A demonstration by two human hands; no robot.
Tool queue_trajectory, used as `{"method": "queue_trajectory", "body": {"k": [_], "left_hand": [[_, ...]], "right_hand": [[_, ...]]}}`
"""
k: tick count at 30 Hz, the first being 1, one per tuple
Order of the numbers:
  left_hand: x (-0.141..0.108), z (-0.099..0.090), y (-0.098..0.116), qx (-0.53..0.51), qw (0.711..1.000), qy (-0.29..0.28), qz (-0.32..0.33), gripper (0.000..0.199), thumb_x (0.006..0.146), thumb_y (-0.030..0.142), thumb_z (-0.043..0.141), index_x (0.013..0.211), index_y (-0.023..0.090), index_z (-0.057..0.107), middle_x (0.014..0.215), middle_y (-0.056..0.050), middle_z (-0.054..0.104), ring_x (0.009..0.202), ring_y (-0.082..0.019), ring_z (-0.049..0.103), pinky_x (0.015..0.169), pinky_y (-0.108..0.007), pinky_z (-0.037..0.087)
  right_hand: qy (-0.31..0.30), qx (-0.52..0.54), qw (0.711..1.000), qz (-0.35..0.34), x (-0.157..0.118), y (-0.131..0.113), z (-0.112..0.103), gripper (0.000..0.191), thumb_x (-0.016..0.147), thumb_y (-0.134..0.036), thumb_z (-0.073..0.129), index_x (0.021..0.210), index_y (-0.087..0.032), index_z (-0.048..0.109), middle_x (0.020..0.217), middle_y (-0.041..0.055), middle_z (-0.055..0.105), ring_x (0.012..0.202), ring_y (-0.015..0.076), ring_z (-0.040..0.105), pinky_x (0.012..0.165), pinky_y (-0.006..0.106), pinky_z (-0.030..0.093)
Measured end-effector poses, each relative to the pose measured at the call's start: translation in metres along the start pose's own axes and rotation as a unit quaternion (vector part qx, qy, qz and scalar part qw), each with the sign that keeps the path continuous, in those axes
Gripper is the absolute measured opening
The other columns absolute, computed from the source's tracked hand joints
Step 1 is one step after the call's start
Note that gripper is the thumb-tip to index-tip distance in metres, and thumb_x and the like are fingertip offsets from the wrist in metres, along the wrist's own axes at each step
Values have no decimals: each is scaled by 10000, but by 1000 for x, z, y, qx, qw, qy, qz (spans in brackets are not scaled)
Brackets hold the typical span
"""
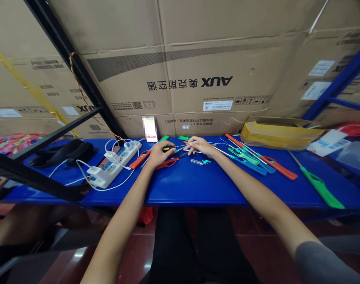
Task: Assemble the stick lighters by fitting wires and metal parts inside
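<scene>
The person's left hand (161, 154) and right hand (201, 146) are both bare, with slim, tapering fingers and narrow wrists. Each hand runs into a slender, smooth-sided forearm that broadens gradually toward the elbow. The left arm (125, 213) is uncovered along all of its visible length, while the right arm (256, 197) meets a plain dark grey sleeve (321, 262) near the elbow. That sleeve is loose, with a softly curved hem and a matt, unpatterned surface. Lower down are black trousers (170, 244), plain and roomy, their two legs merging into one dark shape toward the bottom edge; finer details of the cloth are too dark to tell
</scene>
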State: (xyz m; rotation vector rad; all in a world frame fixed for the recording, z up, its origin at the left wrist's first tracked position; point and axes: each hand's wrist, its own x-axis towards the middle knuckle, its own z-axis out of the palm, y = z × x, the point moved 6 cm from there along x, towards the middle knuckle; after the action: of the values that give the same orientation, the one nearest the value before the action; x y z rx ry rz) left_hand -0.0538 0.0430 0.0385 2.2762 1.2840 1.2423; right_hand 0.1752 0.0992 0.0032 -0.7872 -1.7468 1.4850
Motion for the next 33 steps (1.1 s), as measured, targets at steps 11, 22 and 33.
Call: {"method": "queue_trajectory", "body": {"k": [11,22,33], "left_hand": [[2,-1,1,8,1000,9,21,170,903,352,816,1019,228,802,1074,-77,828,1039,-297,766,1005,-476,616],[0,1,-2,48,998,-19,-42,306,1012,468,671,1007,216,846,1055,-89,870,996,-326,821,972,-432,642],[2,4,-47,109,991,12,-73,279,814,204,729,1069,211,843,1118,-108,867,1058,-353,817,1021,-510,660]], "right_hand": [[-21,0,1000,2,1,0,0,82,1025,-243,699,1027,-207,625,1089,139,885,724,185,814,582,236,521],[24,-21,999,-9,9,5,-11,72,972,-180,675,1027,-211,640,1004,100,890,684,162,785,550,215,483],[74,-68,994,-44,8,7,-20,227,1034,-344,743,919,-228,585,1042,131,886,763,206,826,636,267,573]]}}
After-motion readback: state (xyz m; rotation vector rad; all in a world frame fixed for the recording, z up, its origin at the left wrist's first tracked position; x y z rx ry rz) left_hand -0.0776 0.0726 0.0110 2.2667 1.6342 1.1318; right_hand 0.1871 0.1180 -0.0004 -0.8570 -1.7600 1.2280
